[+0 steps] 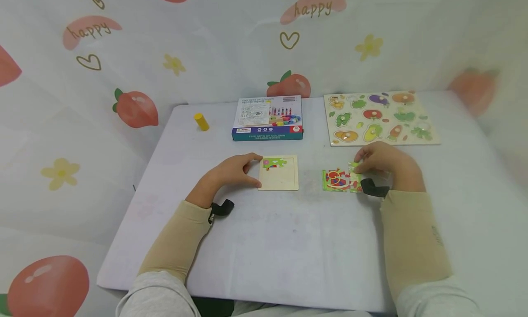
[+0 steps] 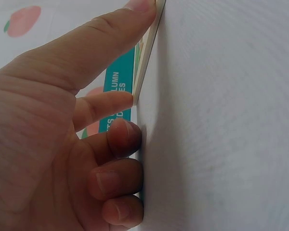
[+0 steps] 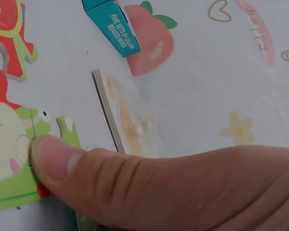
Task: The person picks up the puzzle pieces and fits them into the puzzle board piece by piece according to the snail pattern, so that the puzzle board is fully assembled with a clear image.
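At the middle of a white-covered table [image 1: 288,248], a person's left hand [image 1: 232,172] gripped a wooden puzzle tray [image 1: 278,180] by its left side, green jigsaw pieces [image 1: 274,162] set in the far-left corner. To the right, the right hand [image 1: 383,160] pinched a pale-green jigsaw piece [image 1: 353,166] beside red-and-green jigsaw pieces [image 1: 336,180]. Beyond lay a "Beaded Boxes" carton [image 1: 268,133] and, farther right, a vegetable peg puzzle [image 1: 357,115].
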`<state>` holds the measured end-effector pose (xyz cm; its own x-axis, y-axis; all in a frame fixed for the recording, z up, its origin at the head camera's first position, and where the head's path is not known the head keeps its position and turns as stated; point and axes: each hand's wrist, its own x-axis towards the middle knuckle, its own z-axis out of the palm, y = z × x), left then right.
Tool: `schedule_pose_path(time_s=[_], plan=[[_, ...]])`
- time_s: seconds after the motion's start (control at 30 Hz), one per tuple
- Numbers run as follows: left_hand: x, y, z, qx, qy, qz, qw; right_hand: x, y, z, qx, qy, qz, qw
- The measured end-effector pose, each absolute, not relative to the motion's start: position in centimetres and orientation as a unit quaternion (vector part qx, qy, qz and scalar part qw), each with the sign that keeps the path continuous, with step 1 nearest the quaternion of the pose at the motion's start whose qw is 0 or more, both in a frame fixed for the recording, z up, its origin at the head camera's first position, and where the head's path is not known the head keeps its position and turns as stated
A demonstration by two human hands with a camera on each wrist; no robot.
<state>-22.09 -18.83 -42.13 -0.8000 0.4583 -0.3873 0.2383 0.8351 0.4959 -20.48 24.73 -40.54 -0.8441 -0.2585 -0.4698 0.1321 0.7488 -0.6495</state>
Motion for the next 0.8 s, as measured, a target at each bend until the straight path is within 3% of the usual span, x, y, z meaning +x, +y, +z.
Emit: schedule_pose_path(time_s=[0.47, 0.8], plan=[[-22.1, -18.7, -42.0, 0.187, 0.925, 0.209, 0.255, -19.9, 23.3, -38.8, 0.016, 0.901, -0.345, 0.261], [-22.1, -18.7, -42.2, 0.182, 0.926, 0.212, 0.253, -20.3, 24.5, -38.7, -0.021, 0.911, -0.339, 0.234]])
